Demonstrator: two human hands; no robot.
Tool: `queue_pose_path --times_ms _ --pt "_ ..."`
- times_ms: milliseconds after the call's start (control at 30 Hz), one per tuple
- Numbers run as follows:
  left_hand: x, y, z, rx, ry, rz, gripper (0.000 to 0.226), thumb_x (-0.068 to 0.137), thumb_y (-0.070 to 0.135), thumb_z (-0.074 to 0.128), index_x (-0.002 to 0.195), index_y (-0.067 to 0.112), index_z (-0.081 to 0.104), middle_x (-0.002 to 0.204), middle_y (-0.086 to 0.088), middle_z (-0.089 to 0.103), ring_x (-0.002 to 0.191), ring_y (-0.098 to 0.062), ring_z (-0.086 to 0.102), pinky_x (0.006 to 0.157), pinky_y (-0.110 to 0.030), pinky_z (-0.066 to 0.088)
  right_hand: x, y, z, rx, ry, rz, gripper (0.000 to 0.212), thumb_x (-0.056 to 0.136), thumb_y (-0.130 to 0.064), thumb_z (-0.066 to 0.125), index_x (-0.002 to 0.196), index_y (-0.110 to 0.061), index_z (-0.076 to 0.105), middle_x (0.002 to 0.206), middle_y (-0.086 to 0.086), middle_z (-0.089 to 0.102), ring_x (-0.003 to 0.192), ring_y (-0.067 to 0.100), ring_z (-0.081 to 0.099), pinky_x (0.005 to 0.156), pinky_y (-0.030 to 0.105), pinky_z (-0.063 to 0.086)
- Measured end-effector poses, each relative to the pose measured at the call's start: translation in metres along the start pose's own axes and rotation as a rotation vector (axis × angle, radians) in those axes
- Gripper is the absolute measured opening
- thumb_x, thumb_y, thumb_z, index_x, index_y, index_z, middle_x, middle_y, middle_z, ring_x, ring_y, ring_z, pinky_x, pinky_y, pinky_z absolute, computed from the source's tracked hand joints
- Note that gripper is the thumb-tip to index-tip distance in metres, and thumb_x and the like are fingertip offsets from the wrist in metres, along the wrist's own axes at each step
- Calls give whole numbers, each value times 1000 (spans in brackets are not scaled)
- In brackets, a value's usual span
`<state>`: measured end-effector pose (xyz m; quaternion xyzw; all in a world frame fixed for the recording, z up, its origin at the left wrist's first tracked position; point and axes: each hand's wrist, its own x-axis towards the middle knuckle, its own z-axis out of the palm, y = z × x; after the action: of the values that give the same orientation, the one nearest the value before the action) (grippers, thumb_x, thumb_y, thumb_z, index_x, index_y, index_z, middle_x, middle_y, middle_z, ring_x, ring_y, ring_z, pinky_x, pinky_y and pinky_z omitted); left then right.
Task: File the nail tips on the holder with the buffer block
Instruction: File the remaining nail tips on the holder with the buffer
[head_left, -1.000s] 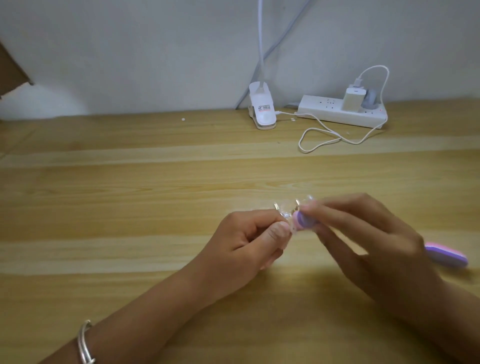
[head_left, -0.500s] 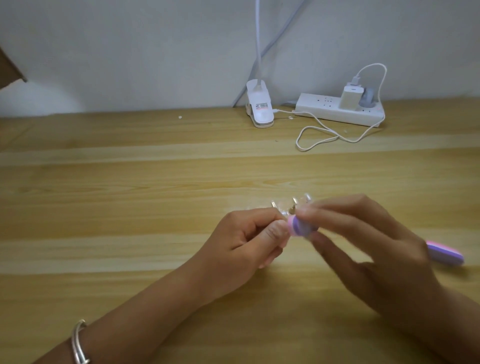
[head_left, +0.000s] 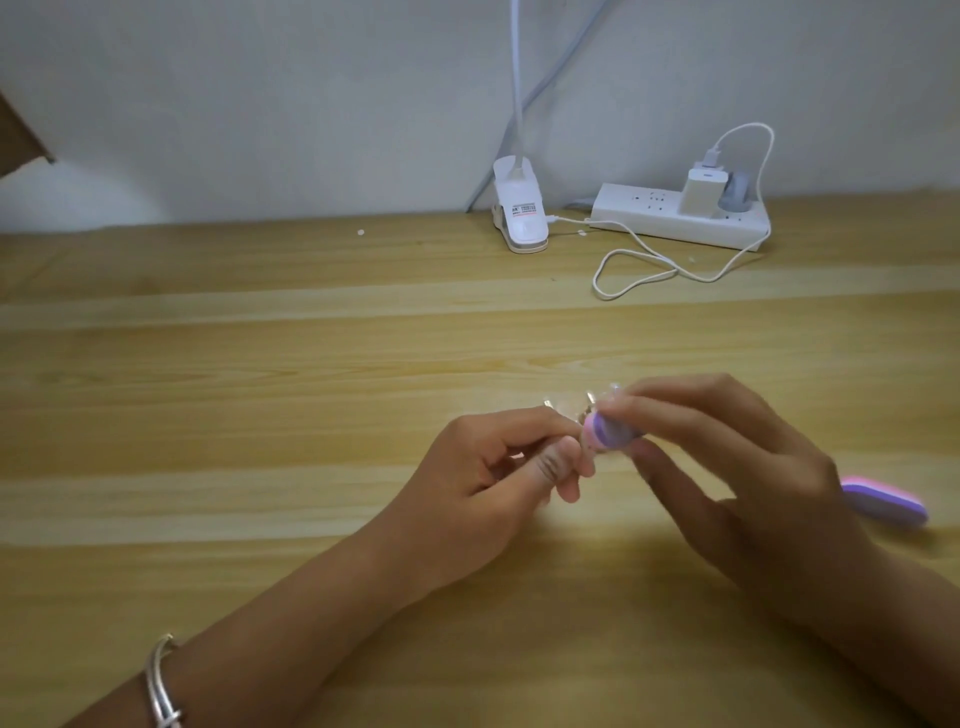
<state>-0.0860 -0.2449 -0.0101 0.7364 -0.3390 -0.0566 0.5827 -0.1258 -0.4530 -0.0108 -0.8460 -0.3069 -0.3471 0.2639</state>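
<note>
The holder (head_left: 589, 400) with its clear nail tips (head_left: 549, 402) is pinched between the thumb and curled fingers of the left hand (head_left: 498, 467), over the middle of the table (head_left: 260, 415). The pink-and-purple buffer (head_left: 605, 434) is gripped by the fingertips of the right hand (head_left: 727, 467) and set against the tips. A like-coloured end (head_left: 883, 501) is seen beyond that hand; whether it is the same buffer cannot be told.

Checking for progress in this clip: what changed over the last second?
Nothing clear. The left hand still pinches the clear nail-tip holder, the right hand still holds the pink-and-purple buffer block against its tips; only the camera view shifted slightly.
</note>
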Motion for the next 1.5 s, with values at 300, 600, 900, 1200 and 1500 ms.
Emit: queue_pose_path --times_ms 300,600,900,1200,1500 --pt "1 0 0 -13 -8 2 19 96 8 53 88 1 69 72 -5 66 64 -9 56 59 -27 46 -1 -1 3 -19 -40 -56 23 90 5 64 112 1 71 108 14 68 100 25 66 92 31 51" --pt "1 1 1 6 -13 22 18 95 7 54 86 8 70 73 -4 67 65 -9 58 58 -34 48 -2 -1 4 -35 -37 -43 25 90 8 64 112 2 72 111 14 69 102 25 68 93 31 52" --pt "2 1 0 23 -37 40 17 93 4 55 91 12 69 78 -2 68 66 -12 57 60 -33 48 -1 -5 1 -31 -74 -131 25 88 10 63 110 4 72 112 15 69 106 25 68 95 31 52" --pt "0 4 1 -58 -71 9 19 96 3 50 89 10 67 74 7 65 60 -9 55 60 -17 42 -1 -4 -1 -108 -108 -242 27 90 8 62 115 3 70 113 19 69 107 32 68 95 39 54" --pt "-1 5 1 -129 -90 -19 20 97 13 51 84 15 65 67 6 60 60 -11 54 60 -21 43 1 -8 -2 -74 -89 -221 22 99 2 54 112 2 71 112 18 69 105 28 68 97 33 52"
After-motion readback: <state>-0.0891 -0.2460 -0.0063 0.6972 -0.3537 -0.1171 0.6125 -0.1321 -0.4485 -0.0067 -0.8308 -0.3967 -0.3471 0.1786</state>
